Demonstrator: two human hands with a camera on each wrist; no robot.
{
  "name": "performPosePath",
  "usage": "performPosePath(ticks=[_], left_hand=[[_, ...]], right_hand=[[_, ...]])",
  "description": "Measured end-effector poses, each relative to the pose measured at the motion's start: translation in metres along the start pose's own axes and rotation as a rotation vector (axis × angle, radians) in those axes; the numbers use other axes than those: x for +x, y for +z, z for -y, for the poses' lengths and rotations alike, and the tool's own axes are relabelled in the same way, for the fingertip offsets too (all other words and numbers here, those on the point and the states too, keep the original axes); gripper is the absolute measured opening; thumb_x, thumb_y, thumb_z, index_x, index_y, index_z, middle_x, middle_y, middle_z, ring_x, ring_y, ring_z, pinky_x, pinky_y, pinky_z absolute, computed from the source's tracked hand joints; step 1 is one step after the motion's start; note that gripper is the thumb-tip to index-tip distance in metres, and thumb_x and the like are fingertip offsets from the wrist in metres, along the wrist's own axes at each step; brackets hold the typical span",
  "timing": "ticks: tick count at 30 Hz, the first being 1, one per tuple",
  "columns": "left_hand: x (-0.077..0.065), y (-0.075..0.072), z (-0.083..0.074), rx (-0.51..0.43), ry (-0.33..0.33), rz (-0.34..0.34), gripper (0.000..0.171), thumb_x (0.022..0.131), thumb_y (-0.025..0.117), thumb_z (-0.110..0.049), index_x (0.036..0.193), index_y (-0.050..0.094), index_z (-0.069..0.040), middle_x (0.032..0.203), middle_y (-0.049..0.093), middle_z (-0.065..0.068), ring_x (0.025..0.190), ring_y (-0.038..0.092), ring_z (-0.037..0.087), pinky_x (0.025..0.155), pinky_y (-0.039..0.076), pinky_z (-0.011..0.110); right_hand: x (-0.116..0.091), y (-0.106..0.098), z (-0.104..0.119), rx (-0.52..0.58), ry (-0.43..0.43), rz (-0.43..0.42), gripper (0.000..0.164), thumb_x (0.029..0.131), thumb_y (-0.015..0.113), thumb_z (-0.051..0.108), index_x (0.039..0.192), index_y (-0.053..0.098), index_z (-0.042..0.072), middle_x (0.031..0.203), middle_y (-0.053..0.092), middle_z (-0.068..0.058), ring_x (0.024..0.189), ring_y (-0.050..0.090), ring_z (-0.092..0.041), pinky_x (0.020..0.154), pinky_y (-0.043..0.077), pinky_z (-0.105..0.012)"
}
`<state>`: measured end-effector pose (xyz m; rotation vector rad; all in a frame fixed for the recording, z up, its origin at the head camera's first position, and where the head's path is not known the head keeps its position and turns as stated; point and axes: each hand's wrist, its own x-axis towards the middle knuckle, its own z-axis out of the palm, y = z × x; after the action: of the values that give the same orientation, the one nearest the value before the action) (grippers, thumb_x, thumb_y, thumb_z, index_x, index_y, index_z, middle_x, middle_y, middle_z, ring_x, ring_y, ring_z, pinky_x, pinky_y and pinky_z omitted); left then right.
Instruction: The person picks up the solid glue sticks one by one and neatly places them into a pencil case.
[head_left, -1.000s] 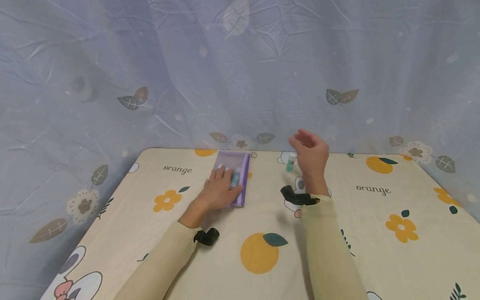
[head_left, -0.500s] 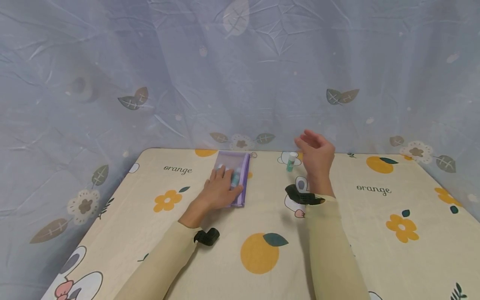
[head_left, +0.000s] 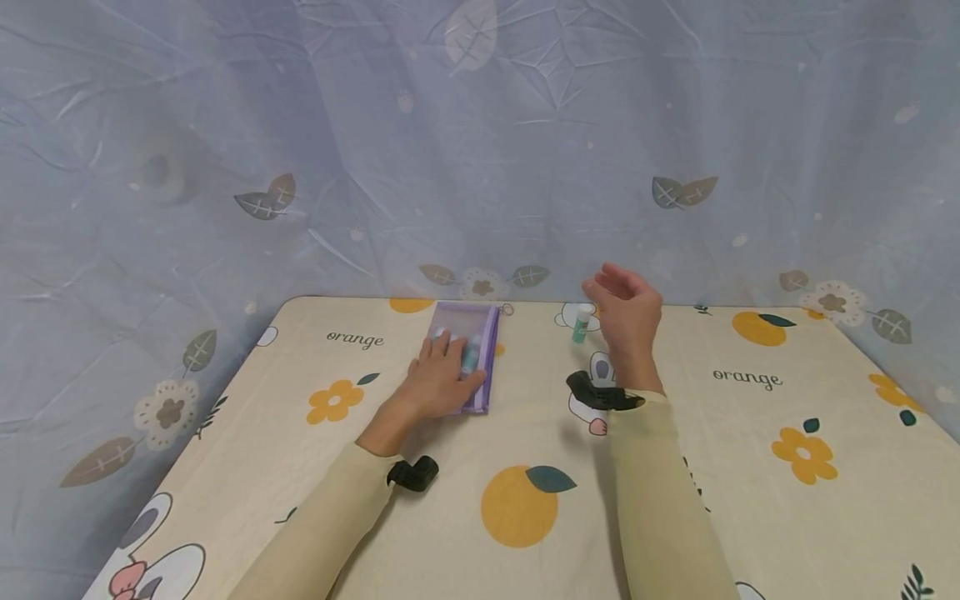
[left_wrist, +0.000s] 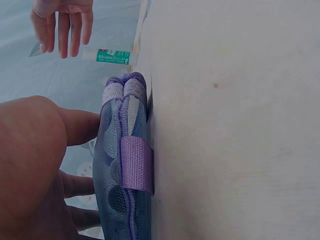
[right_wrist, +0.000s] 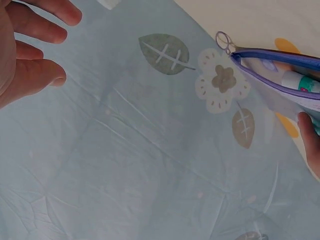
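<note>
My left hand (head_left: 437, 377) rests on a purple-trimmed mesh zip pouch (head_left: 459, 315), fingers spread across its top. Bottles or tubes with green and white parts show inside the pouch (left_wrist: 120, 150), partly covered by the hand. The pouch mouth gapes in the right wrist view, where one tube (right_wrist: 305, 82) shows within. Farther right, a small white-capped tube with a green label (head_left: 582, 323) stands upright on the table. My right hand (head_left: 628, 312) hovers just right of that tube, apart from it, with loosely bent fingers and nothing held.
Both hands are over a table with a cream cloth (head_left: 420, 533) printed with oranges and flowers. A blue-grey curtain (head_left: 480, 150) hangs behind the table's far edge. A wire-like ring (head_left: 507, 309) sits at the pouch's far corner.
My right hand shifted slightly right, then back left and a little lower. The left hand, the pouch and the standing tube have kept their places.
</note>
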<state>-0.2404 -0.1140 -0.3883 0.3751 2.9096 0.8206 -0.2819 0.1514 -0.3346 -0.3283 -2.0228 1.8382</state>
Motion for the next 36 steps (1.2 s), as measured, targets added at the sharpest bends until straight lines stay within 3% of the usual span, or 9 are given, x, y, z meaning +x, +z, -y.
performPosePath(ticks=[10, 26, 36], left_hand=[[0.001, 0.001, 0.001, 0.007, 0.007, -0.001, 0.075, 0.107, 0.055, -0.042, 0.165, 0.030, -0.001, 0.176, 0.015, 0.027, 0.164, 0.010, 0.050, 0.129, 0.018, 0.071], [0.000, 0.000, 0.000, 0.005, 0.005, 0.000, 0.075, 0.107, 0.055, -0.042, 0.165, 0.031, -0.001, 0.176, 0.015, 0.027, 0.164, 0.010, 0.050, 0.129, 0.017, 0.071], [0.000, 0.000, 0.001, 0.020, 0.006, 0.002, 0.074, 0.107, 0.055, -0.041, 0.164, 0.031, 0.000, 0.176, 0.016, 0.028, 0.164, 0.011, 0.051, 0.129, 0.017, 0.071]], right_hand=[[0.004, 0.003, -0.012, -0.020, 0.074, 0.022, 0.049, 0.096, 0.079, 0.017, 0.143, 0.066, 0.014, 0.143, 0.070, -0.008, 0.133, 0.065, -0.021, 0.116, 0.049, -0.035], [0.004, 0.008, -0.029, -0.083, 0.110, 0.039, 0.047, 0.098, 0.076, 0.015, 0.143, 0.066, 0.012, 0.142, 0.071, -0.010, 0.133, 0.066, -0.024, 0.114, 0.050, -0.039], [0.004, 0.010, -0.041, -0.137, 0.121, 0.021, 0.040, 0.100, 0.073, 0.014, 0.139, 0.069, 0.010, 0.144, 0.064, -0.013, 0.134, 0.059, -0.028, 0.113, 0.050, -0.042]])
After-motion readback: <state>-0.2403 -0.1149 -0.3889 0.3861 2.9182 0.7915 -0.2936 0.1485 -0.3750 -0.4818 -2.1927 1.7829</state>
